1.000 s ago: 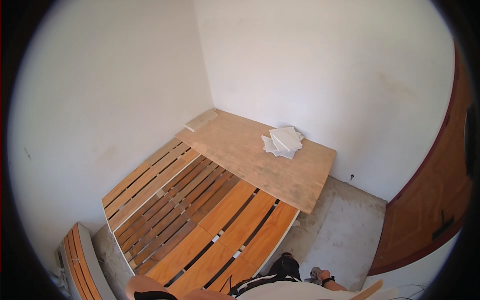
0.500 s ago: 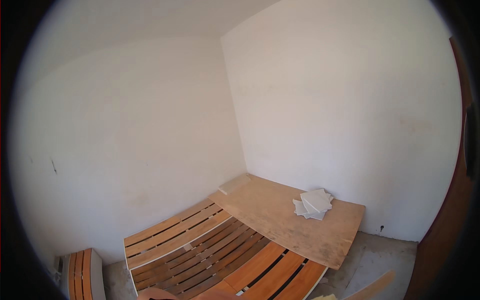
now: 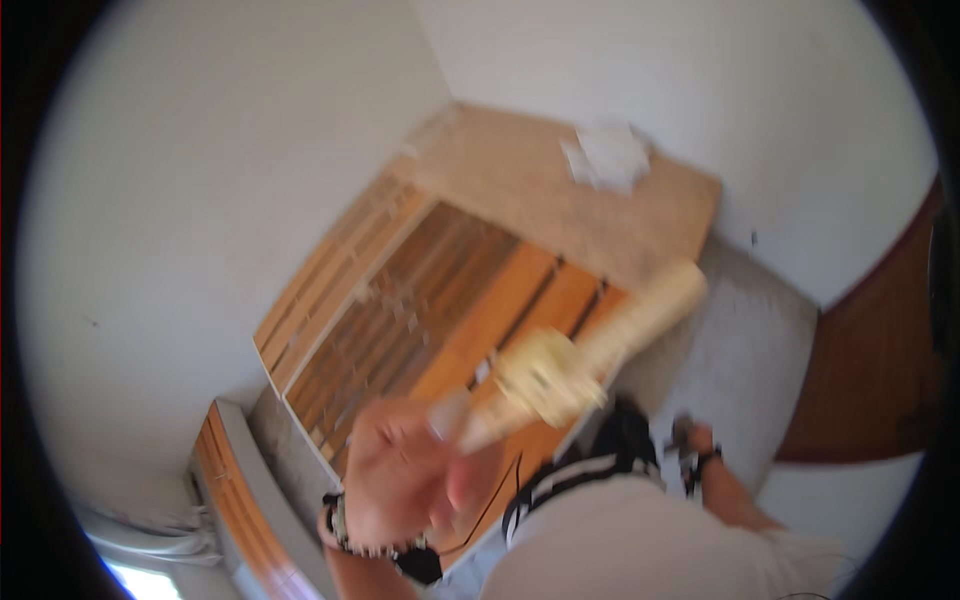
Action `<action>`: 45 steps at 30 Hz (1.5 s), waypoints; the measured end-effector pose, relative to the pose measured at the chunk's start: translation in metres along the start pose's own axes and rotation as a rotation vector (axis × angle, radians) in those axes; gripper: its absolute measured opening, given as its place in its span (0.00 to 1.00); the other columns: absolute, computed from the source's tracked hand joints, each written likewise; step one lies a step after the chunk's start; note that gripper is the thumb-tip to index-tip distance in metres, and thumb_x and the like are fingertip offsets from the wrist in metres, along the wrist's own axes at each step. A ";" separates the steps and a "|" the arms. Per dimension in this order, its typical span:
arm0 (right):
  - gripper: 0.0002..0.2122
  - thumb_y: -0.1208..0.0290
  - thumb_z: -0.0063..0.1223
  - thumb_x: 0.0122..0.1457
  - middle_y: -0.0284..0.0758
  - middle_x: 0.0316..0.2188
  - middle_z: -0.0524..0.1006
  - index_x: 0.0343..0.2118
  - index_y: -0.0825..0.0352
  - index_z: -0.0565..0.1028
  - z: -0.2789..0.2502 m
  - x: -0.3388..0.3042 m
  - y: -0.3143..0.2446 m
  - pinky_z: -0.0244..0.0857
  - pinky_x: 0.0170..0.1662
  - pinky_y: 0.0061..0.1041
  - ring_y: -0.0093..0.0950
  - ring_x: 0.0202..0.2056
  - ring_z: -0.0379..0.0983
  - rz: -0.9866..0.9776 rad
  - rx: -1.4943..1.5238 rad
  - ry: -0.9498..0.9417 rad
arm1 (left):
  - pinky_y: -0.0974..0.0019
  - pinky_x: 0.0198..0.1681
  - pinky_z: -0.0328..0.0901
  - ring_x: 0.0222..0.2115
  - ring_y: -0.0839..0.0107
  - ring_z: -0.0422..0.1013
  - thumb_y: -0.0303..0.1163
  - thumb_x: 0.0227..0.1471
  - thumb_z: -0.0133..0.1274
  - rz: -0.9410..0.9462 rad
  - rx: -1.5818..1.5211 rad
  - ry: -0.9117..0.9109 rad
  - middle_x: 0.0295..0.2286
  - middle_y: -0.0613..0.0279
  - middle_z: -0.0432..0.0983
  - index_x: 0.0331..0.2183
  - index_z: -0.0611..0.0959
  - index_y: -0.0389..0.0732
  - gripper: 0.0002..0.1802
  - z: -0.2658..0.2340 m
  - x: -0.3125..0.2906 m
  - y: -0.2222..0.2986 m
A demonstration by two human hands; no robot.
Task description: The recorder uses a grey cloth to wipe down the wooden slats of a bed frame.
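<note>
White walls [image 3: 230, 170] fill the far and left side of the room, meeting in a corner beyond everything the raised hand holds. Below them, spreading out past the grip, lies a slatted wooden bed frame [image 3: 400, 300], its orange and brown slats running away from the person. A pale wooden board [image 3: 560, 190] covers the far end of the frame, well beyond the grip, and a small heap of white sheets [image 3: 605, 155] rests on it near the wall. To the right of the grip, grey concrete floor [image 3: 740, 350] shows, and past that a brown wooden door [image 3: 870, 370]. Down to the left of the grip, a second slatted panel [image 3: 235, 490] leans by the wall.

The person's white-shirted torso [image 3: 640, 545] fills the lower edge. The left hand [image 3: 405, 480] is raised close to the camera, blurred, with a beaded bracelet at the wrist. Its fingers are curled tight around the near end of a cream-coloured roll [image 3: 590, 350], which slants up and to the right from the grip, over the frame's near corner. A crumpled pale yellow wad [image 3: 545, 375] sits on the roll just beyond the fingers; the blur hides what it is.

The right hand [image 3: 695, 445] hangs low, right of the grip and well apart from the roll, wearing a dark wrist strap; whether it is closed or holds anything cannot be told.
</note>
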State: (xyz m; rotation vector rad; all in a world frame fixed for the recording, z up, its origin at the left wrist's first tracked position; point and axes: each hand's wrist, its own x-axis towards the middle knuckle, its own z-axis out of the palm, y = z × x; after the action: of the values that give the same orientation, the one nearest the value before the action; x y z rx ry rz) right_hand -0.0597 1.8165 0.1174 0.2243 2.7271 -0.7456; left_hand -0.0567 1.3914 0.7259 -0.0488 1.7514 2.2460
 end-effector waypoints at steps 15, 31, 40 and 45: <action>0.17 0.80 0.42 0.40 0.44 0.35 0.73 0.37 0.65 0.73 -0.035 -0.086 0.030 0.62 0.42 0.34 0.43 0.39 0.68 0.549 0.339 0.340 | 0.78 0.14 0.51 0.07 0.83 0.50 0.35 0.59 0.29 0.150 -0.194 0.417 0.05 0.74 0.55 0.16 0.63 0.45 0.20 -0.081 0.084 -0.161; 0.19 0.78 0.42 0.41 0.46 0.37 0.73 0.40 0.64 0.72 -0.096 -0.114 0.128 0.61 0.44 0.33 0.41 0.41 0.68 0.640 0.094 0.126 | 0.76 0.18 0.50 0.11 0.80 0.48 0.35 0.58 0.33 0.184 -0.304 0.531 0.09 0.71 0.50 0.16 0.59 0.46 0.19 -0.036 0.078 -0.179; 0.14 0.76 0.42 0.44 0.48 0.32 0.73 0.37 0.67 0.72 -0.097 -0.073 0.064 0.62 0.41 0.35 0.44 0.38 0.68 0.368 0.124 0.223 | 0.74 0.18 0.47 0.12 0.79 0.47 0.35 0.57 0.36 0.445 -0.230 0.685 0.10 0.70 0.47 0.14 0.56 0.46 0.20 -0.088 0.042 -0.155; 0.15 0.74 0.47 0.41 0.47 0.31 0.73 0.36 0.68 0.71 -0.100 -0.053 0.006 0.63 0.40 0.35 0.45 0.37 0.69 0.357 0.167 0.116 | 0.74 0.18 0.42 0.13 0.79 0.44 0.33 0.56 0.36 0.588 0.145 1.267 0.12 0.70 0.45 0.14 0.55 0.45 0.20 -0.078 0.036 -0.165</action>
State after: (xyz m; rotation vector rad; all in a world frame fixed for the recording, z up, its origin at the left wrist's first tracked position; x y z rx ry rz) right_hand -0.0332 1.8698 0.2141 0.7894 2.6205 -0.8742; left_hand -0.0619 1.3602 0.5427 -1.3420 2.7742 2.6761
